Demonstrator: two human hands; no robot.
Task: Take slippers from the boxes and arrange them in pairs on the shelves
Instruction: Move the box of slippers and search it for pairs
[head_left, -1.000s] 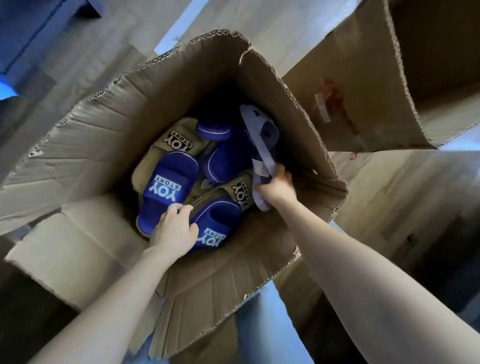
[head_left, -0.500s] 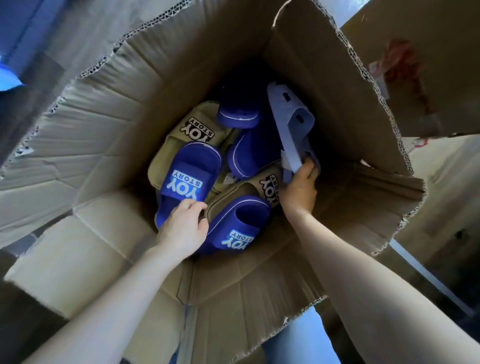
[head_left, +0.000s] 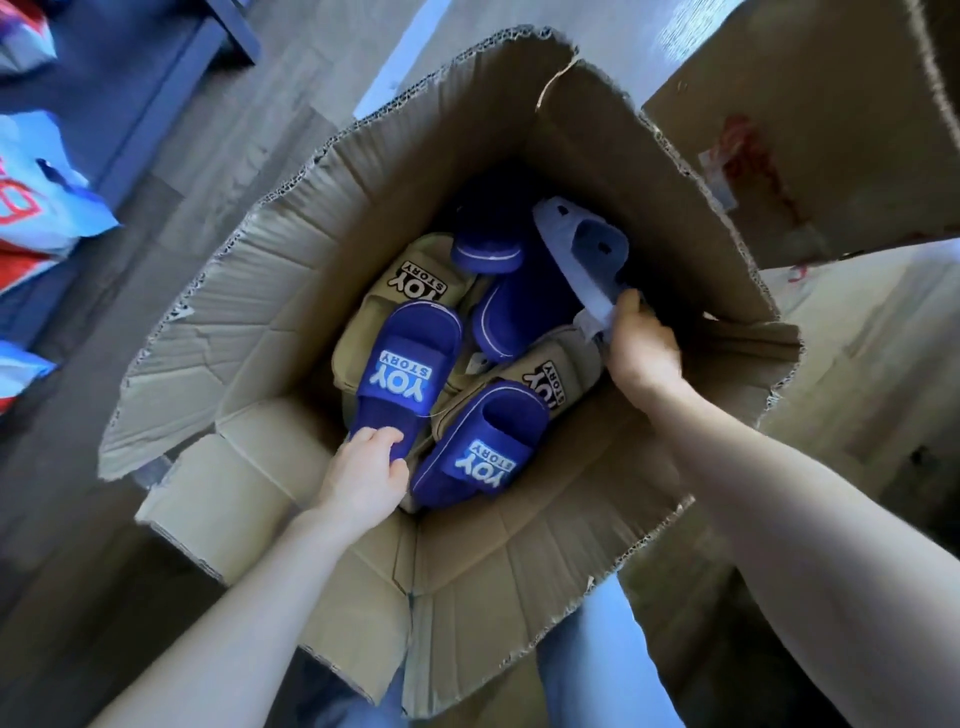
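An open brown corrugated cardboard box (head_left: 270, 312) stands on the grey wood-patterned floor (head_left: 62, 519) with its flaps splayed outward; a jumble of slippers lies in its bottom. The left hand (head_left: 363, 480) reaches in from the near side; its fingers and thumb are curled round the heel end of a dark blue slide slipper with a white "YOY STORY" patch on the strap (head_left: 410, 364); this slipper lies on top of a beige slipper with a black-lettered patch (head_left: 410, 283). The right hand (head_left: 641, 348) is well apart from the left, at the right side of the box; it is clamped on the lower end of a pale blue slipper with holes in its upper (head_left: 582, 249), which stands tilted with its far end close to the box's right inner wall. Between the two hands a second dark blue patched slipper (head_left: 483, 452) lies just beside the left hand, resting partly over a second beige slipper (head_left: 550, 379); two plain dark blue slippers with a white edge line (head_left: 511, 317) sit deeper in, toward the far wall. A second cardboard box with red marks (head_left: 810, 130) stands near, at the upper right; blue, white and red plastic bags (head_left: 36, 208) lie on the floor at the left; the person's pale blue trouser leg (head_left: 587, 654) shows below the near flap.
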